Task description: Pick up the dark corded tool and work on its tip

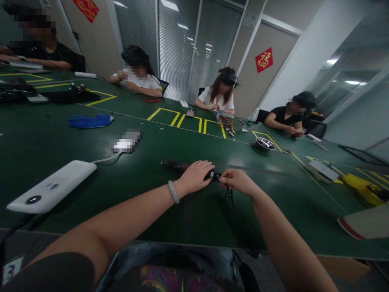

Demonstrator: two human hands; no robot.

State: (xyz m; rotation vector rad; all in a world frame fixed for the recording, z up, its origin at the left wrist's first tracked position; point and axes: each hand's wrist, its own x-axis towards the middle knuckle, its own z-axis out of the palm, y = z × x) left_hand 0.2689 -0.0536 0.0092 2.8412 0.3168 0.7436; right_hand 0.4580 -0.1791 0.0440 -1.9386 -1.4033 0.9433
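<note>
A dark electric screwdriver (176, 165) lies across the green table in front of me, its narrow tip pointing left. My left hand (199, 172), with a pale bangle at the wrist, rests over the tool's body and holds it down. At its right end, my right hand (238, 181) pinches the black cable (231, 198) where it meets the tool. The fingertips hide the exact joint, so I cannot tell whether the plug is fully seated. From there the cable hangs toward the table's front edge.
A white power bank (54, 186) is wired to a phone (127, 142) on the left, with a blue glove (90, 121) beyond. A metal bowl (265, 144), a bottle (251, 120) and a grey box (323, 170) stand to the right. Several people sit across the table.
</note>
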